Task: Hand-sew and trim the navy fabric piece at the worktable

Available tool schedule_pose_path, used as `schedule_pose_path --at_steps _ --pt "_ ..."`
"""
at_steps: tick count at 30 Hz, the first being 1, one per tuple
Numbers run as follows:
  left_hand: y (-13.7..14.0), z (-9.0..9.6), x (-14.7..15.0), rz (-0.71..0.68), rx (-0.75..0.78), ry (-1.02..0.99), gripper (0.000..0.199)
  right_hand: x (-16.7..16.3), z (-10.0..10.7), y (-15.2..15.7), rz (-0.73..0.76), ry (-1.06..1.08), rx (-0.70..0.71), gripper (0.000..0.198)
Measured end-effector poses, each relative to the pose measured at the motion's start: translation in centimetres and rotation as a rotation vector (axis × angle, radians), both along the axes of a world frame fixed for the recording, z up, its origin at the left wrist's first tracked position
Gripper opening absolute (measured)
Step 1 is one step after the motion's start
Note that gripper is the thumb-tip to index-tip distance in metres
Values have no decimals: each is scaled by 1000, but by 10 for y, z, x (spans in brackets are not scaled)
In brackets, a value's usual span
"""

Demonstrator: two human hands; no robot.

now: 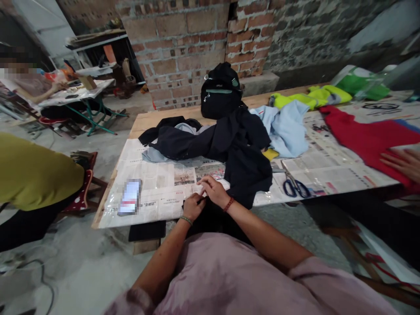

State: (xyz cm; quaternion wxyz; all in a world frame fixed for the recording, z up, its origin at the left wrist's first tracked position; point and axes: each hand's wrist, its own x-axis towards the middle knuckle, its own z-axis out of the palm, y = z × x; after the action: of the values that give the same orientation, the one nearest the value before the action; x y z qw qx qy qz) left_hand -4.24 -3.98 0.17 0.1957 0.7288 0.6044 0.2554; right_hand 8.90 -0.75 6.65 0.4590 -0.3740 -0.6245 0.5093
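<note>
In the head view, the left hand (193, 207) has curled fingers, and the right hand (214, 192) has bent ones close against them; what they grip, I cannot tell. The dark garment (248, 169) lies beside them, over the surface (157, 179). Behind stands a black bag (220, 94), contents hidden.

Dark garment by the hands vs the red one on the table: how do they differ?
Colour: the dark garment is near-black; the red garment is red.
Pose: the dark garment lies bunched in folds; the red garment is spread flatter.
Nearby: the dark garment is beside the wearer's right hand; the red garment has a co-worker's hand at it.
Shared: both lie on the newspaper-covered table.
</note>
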Motion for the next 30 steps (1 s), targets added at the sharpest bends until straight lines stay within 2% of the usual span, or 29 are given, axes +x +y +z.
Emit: schedule_pose_path --at_steps 3,5,7,10,12,14,16,20,22,26,30 --pt "0 -3 0 37 -30 22 15 -4 2 -5 154 394 -366 21" --pt "0 -4 0 64 -61 29 16 -6 2 -9 235 504 -448 26" --pt "1 -4 0 59 -63 14 15 -5 5 -9 214 421 -352 23" --pt "1 -2 -1 8 -20 -39 14 6 10 -1 140 62 24 15" --pt "1 -1 -1 -1 5 -76 14 16 11 6 145 -150 231 12" --pt "1 0 -1 4 23 -97 14 24 10 13 122 -235 295 12" --pt "1 1 0 7 44 -110 13 27 7 16 45 -184 220 13" --pt "0 0 1 15 62 -139 9 25 -4 15 -77 114 -72 18" --pt "0 1 1 21 49 -153 10 26 -12 15 -116 209 -170 20" --pt "3 9 -4 -10 -45 -126 13 44 -34 22 -271 355 -311 28" --pt "8 23 -17 -94 -194 15 21 70 -50 31 -347 421 -356 34"
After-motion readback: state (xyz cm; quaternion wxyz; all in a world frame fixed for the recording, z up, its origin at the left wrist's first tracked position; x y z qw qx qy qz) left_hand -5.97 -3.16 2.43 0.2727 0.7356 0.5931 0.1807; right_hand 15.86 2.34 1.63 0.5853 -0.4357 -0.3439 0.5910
